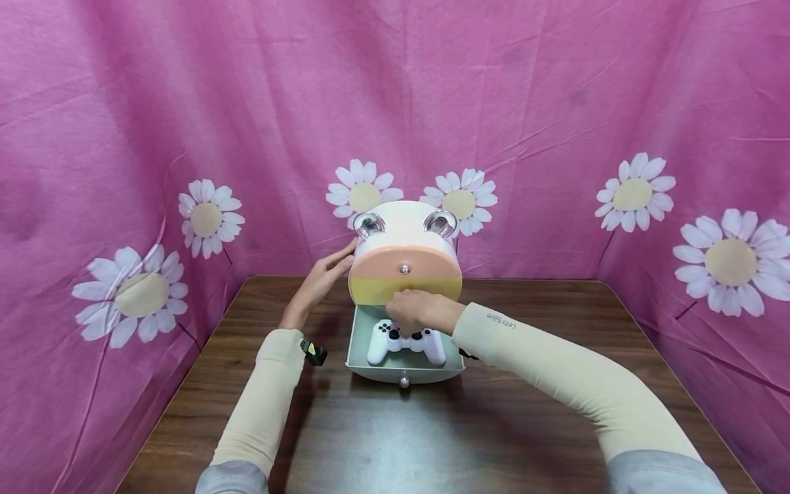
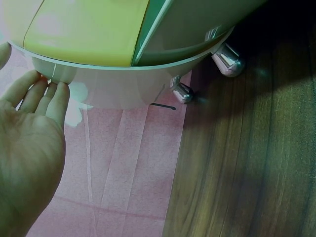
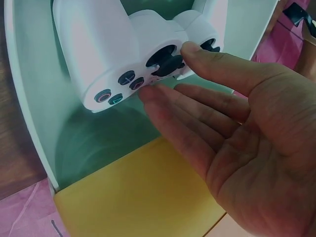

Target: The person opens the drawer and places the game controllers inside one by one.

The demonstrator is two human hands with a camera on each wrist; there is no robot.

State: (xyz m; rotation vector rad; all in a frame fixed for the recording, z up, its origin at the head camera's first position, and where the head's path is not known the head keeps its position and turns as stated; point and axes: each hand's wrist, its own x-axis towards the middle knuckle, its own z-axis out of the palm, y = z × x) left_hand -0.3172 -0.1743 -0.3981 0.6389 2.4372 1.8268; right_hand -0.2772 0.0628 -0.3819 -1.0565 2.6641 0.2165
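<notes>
A small rounded storage box [image 1: 402, 223] with a white top stands on the table, its lowest green drawer [image 1: 361, 343] pulled out toward me. Inside that drawer lies a white game controller [image 1: 435, 348] with black thumbsticks. My right hand [image 1: 426, 309] reaches over it from the right. In the right wrist view, the thumb is on the controller's middle beside a thumbstick, and the fingers are at its opposite edge, pinching it. My left hand [image 1: 319, 283] rests its fingertips against the box's left side, fingers nearly straight, as the left wrist view also shows.
Above the green drawer are a closed yellow drawer [image 1: 370, 288] and a peach drawer [image 1: 376, 264] with a round knob. Short silver feet [image 2: 228, 60] hold the box off the brown wooden table [image 1: 524, 425]. A pink curtain [image 1: 524, 89] with daisies surrounds the table.
</notes>
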